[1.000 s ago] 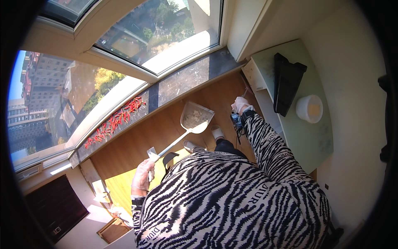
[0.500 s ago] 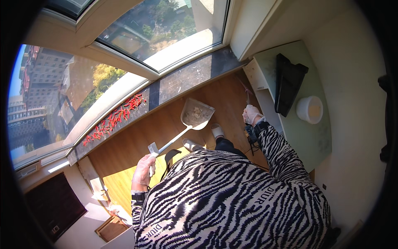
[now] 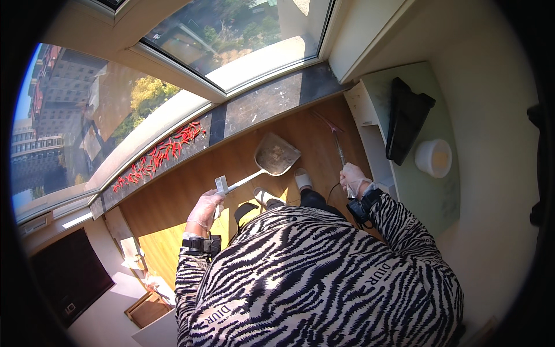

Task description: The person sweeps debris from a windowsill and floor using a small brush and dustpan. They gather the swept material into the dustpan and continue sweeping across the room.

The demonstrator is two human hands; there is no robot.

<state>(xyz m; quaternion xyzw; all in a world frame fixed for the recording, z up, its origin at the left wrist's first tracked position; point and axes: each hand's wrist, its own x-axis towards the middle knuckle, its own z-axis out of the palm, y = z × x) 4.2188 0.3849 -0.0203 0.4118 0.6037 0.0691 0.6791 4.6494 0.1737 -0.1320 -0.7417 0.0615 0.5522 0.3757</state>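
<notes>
My left hand (image 3: 206,210), in a clear thin glove, is wrapped round the upper handle of a long-handled dustpan (image 3: 276,154). The pan rests on the wooden floor ahead of my feet, with grey-white debris in it. On the other side, my gloved right hand (image 3: 353,180) grips the handle of what looks like a broom (image 3: 338,144). Its narrow pinkish head points away toward the window ledge, close to the cabinet. The hand hides part of the handle.
Red chili peppers (image 3: 165,155) lie spread along the dark window ledge (image 3: 260,110). At right, a pale green-topped cabinet (image 3: 442,115) bears a black tray-like object (image 3: 407,118) and a white tub (image 3: 428,158). My slippers (image 3: 302,180) stand just behind the dustpan.
The broom's head has swung left, away from the cabinet, and more of its handle shows. My right hand is slightly lower; my left hand has risen a little with the dustpan handle.
</notes>
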